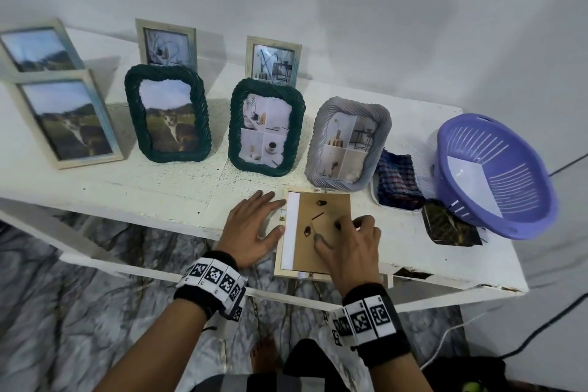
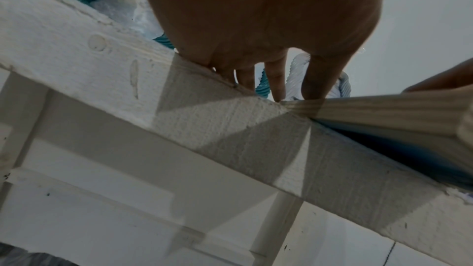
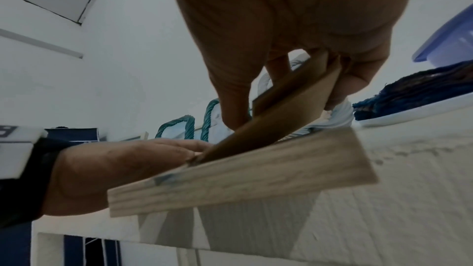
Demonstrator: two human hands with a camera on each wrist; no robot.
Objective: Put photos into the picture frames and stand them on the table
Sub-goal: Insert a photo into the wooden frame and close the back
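A pale wooden picture frame (image 1: 299, 274) lies face down at the table's front edge, its near end jutting past the edge. The brown backing board (image 1: 321, 210) sits in it, with a white strip (image 1: 291, 229) showing along its left side. My left hand (image 1: 254, 223) lies flat on the table, its fingertips against the frame's left rail. My right hand (image 1: 332, 231) is on the board. In the right wrist view its thumb and fingers (image 3: 355, 80) pinch the board's brown stand flap (image 3: 302, 92), and the backing board (image 3: 245, 137) tilts up from the frame (image 3: 243, 175).
Several filled frames stand behind: pale wooden ones (image 1: 70, 118) at left, two dark green woven ones (image 1: 265, 127), a grey woven one (image 1: 348, 140). At right are a checked cloth (image 1: 397, 183) on a white tray, a loose photo (image 1: 448, 226) and a purple basket (image 1: 496, 175).
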